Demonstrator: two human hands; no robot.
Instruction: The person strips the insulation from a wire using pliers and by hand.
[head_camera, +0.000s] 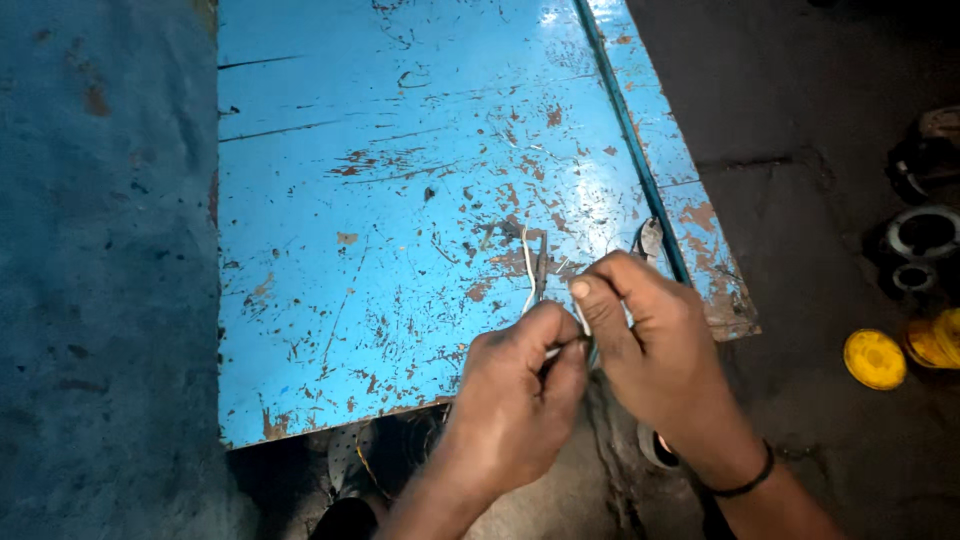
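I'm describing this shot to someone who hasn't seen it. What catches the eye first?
A big scratched blue metal sheet fills the middle, its paint chipped to rust. At its lower right edge, the left hand and right hand meet, pinching thin pale wires. Far right, a yellow round lid lies on the dark floor.

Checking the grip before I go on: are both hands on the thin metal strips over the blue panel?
Touching. The head view shows the left hand and right hand pinching the thin metal strips between their fingertips, above the blue panel.
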